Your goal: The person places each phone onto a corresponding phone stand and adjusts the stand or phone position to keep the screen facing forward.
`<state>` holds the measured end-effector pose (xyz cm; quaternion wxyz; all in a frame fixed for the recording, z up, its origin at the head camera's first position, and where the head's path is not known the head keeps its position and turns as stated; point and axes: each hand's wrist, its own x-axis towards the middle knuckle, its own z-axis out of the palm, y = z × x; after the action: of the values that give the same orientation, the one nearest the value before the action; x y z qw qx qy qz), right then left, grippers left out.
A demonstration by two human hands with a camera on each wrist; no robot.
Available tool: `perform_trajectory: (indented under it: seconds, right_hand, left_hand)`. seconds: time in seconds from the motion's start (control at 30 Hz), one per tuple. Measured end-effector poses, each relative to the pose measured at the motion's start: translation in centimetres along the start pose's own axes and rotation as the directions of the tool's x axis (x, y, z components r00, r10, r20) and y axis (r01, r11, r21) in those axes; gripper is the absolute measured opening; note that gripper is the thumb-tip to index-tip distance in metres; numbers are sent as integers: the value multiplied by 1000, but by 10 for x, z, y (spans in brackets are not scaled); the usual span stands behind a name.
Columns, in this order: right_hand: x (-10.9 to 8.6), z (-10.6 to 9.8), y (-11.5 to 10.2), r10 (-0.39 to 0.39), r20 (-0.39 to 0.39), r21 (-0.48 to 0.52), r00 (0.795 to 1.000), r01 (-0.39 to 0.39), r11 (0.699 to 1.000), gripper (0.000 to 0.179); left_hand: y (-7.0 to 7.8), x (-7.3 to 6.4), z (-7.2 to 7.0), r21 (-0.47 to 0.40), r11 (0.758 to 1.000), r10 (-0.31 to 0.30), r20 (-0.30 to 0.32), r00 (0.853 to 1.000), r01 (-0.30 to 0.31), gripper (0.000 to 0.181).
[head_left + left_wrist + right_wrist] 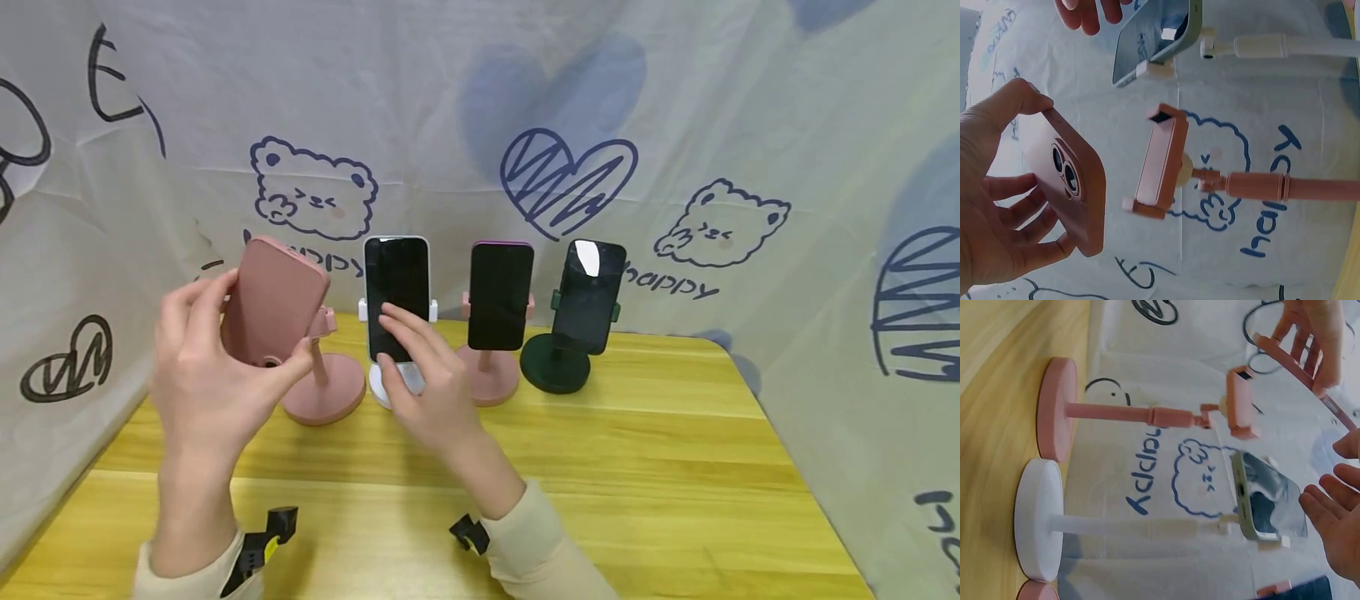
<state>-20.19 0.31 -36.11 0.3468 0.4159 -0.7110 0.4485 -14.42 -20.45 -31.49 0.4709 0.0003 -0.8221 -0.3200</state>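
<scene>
My left hand (198,358) grips a phone in a pink case (277,300) by its edges, thumb on one side and fingers on the other. In the left wrist view, the phone's camera lenses (1065,167) are visible. Close by is a pink phone stand (333,392), its clamp (1161,164) holding nothing. My right hand (435,387) has its fingers extended, fingertips right at the screen of a phone with a pale green frame (1272,497). That phone sits upright in a white stand (1040,519).
Farther right, a second pink stand (498,383) holds a dark-screened phone (501,296), and a dark green stand (555,371) bears a tilted black phone (591,304). All stand on a wooden table (660,467), with a printed cloth (427,108) hanging behind.
</scene>
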Motion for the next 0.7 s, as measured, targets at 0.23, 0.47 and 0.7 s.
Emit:
perform_trajectory:
  seconds: [0.23,0.47,0.7]
  right_hand:
    - [-5,-20,4,128,-81,231,988,-106,967,42]
    - [-9,-39,4,288,-69,409,955,-237,881,39]
    - [-8,-62,5,322,-9,445,947,-284,849,43]
  left_hand:
    - [17,-9,13,-22,993,119,35,992,-118,82]
    - [32,-19,29,-22,971,239,99,966,-238,78]
    - [44,-30,42,-34,946,322,172,931,-321,79]
